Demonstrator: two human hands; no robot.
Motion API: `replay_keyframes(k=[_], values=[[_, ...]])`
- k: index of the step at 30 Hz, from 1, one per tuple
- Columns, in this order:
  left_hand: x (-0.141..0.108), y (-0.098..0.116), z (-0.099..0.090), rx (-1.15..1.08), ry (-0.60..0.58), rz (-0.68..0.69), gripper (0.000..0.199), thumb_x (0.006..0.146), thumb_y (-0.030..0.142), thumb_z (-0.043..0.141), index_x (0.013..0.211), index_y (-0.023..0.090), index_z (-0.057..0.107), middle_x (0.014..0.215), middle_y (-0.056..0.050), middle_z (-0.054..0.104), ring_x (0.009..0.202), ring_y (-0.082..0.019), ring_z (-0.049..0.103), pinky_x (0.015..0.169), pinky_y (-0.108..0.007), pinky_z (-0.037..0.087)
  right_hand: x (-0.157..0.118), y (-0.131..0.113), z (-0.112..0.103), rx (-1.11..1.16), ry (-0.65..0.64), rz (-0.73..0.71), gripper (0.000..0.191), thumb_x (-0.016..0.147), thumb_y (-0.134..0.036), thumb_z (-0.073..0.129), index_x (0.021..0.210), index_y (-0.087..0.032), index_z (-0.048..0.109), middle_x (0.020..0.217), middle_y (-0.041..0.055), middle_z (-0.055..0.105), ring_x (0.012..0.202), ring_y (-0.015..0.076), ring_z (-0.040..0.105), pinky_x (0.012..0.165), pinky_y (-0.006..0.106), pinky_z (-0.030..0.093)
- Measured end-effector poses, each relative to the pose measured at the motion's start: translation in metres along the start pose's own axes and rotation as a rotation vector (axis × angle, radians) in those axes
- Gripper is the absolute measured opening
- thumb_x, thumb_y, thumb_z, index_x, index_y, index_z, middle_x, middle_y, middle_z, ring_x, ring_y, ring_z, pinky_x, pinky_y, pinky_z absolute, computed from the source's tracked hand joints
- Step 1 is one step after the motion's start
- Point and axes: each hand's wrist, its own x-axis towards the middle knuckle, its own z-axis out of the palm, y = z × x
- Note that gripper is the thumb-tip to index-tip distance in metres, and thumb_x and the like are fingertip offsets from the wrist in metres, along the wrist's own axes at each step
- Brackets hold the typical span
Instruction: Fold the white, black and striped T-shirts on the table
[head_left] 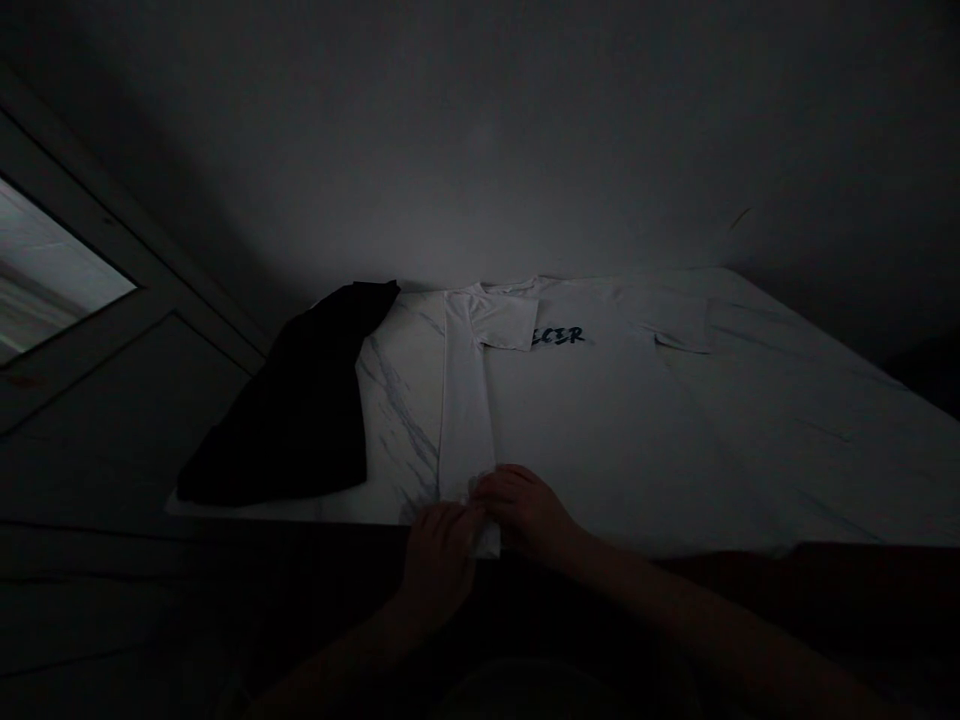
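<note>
A white T-shirt (585, 420) with dark lettering lies spread on the table, its collar towards the wall. Its left side is folded inward, so the left sleeve lies over part of the lettering. At the hem of this folded strip, by the near table edge, my left hand (441, 550) has its fingers closed on the cloth. Just right of it, my right hand (525, 508) is closed on the same strip, the fingers of both hands nearly touching. The fingertips are partly hidden in the dim light.
A black garment (292, 410) lies at the table's left end. The table (810, 420) has a white, marbled top and stands against a grey wall (480, 140). A door (157, 300) with a bright pane is at the far left.
</note>
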Motion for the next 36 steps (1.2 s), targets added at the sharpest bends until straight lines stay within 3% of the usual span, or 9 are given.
replay_keyframes(k=[3, 8, 16, 20, 24, 27, 32, 34, 36], values=[[-0.016, 0.002, 0.008, 0.079, 0.115, -0.075, 0.038, 0.079, 0.013, 0.048, 0.116, 0.019, 0.053, 0.102, -0.011, 0.064, 0.099, -0.026, 0.058, 0.093, -0.044, 0.043, -0.010, -0.010, 0.005, 0.003, 0.083, -0.002, 0.035, 0.083, -0.010, 0.055, 0.112, -0.025, 0.069, 0.109, 0.0062, 0.073, 0.106, 0.0200, 0.064, 0.100, 0.040, 0.044], [-0.028, 0.004, 0.022, 0.114, 0.159, -0.216, 0.033, 0.079, 0.021, 0.053, 0.112, 0.021, 0.054, 0.105, -0.013, 0.061, 0.104, -0.029, 0.055, 0.095, -0.050, 0.041, -0.021, -0.011, 0.007, 0.036, 0.232, -0.076, 0.041, 0.086, -0.009, 0.048, 0.121, -0.025, 0.065, 0.109, 0.0055, 0.074, 0.107, 0.0173, 0.065, 0.099, 0.038, 0.046], [-0.024, -0.009, 0.024, 0.027, 0.233, -0.247, 0.036, 0.069, 0.010, 0.049, 0.102, 0.020, 0.061, 0.098, -0.009, 0.064, 0.094, -0.024, 0.060, 0.087, -0.040, 0.048, -0.023, -0.006, -0.009, -0.025, 0.225, -0.143, 0.033, 0.096, -0.018, 0.042, 0.119, -0.024, 0.065, 0.109, 0.0064, 0.073, 0.107, 0.0161, 0.064, 0.095, 0.035, 0.048], [-0.021, -0.016, 0.011, -0.045, 0.172, -0.151, 0.038, 0.065, 0.005, 0.047, 0.094, 0.021, 0.064, 0.093, -0.006, 0.065, 0.085, -0.020, 0.062, 0.077, -0.033, 0.051, -0.017, -0.004, -0.013, -0.040, 0.122, -0.230, 0.023, 0.099, -0.021, 0.047, 0.106, -0.020, 0.069, 0.098, 0.0058, 0.074, 0.094, 0.0161, 0.065, 0.088, 0.033, 0.048], [-0.027, -0.020, -0.001, -0.042, 0.090, 0.025, 0.028, 0.072, 0.003, 0.047, 0.086, 0.021, 0.064, 0.081, -0.004, 0.065, 0.075, -0.016, 0.061, 0.069, -0.029, 0.048, -0.014, -0.007, -0.022, -0.036, -0.071, -0.241, 0.015, 0.096, -0.027, 0.058, 0.099, -0.020, 0.071, 0.093, 0.0048, 0.073, 0.090, 0.0179, 0.064, 0.083, 0.033, 0.047], [-0.028, -0.025, -0.015, -0.082, -0.013, 0.117, 0.024, 0.074, 0.007, 0.050, 0.089, 0.019, 0.065, 0.083, -0.006, 0.068, 0.076, -0.018, 0.061, 0.069, -0.033, 0.048, -0.007, -0.011, -0.037, 0.088, -0.203, -0.217, 0.027, 0.092, -0.046, 0.062, 0.098, -0.021, 0.073, 0.099, 0.0060, 0.071, 0.097, 0.0191, 0.063, 0.087, 0.034, 0.047], [0.021, -0.047, -0.040, -0.148, -0.159, 0.158, 0.031, 0.083, 0.014, 0.045, 0.107, 0.019, 0.065, 0.103, -0.009, 0.071, 0.098, -0.023, 0.063, 0.087, -0.042, 0.049, 0.020, 0.005, -0.043, 0.083, -0.149, 0.032, 0.040, 0.102, -0.040, 0.043, 0.128, -0.017, 0.062, 0.128, 0.0140, 0.064, 0.118, 0.0214, 0.058, 0.100, 0.039, 0.046], [0.056, -0.063, -0.035, -0.100, -0.207, 0.112, 0.041, 0.089, 0.017, 0.041, 0.128, 0.018, 0.056, 0.125, -0.010, 0.066, 0.119, -0.023, 0.058, 0.101, -0.043, 0.045, 0.033, 0.017, -0.032, -0.039, -0.120, 0.119, 0.053, 0.099, -0.045, 0.047, 0.139, -0.010, 0.052, 0.145, 0.0211, 0.049, 0.135, 0.0288, 0.045, 0.110, 0.047, 0.039], [0.092, -0.082, -0.016, -0.052, -0.299, 0.088, 0.047, 0.094, 0.023, 0.038, 0.141, 0.017, 0.046, 0.143, -0.010, 0.055, 0.135, -0.023, 0.046, 0.112, -0.044, 0.036, 0.041, 0.026, -0.018, -0.129, -0.160, 0.138, 0.069, 0.093, -0.052, 0.056, 0.145, -0.006, 0.044, 0.154, 0.0248, 0.035, 0.145, 0.0349, 0.028, 0.116, 0.053, 0.027]])
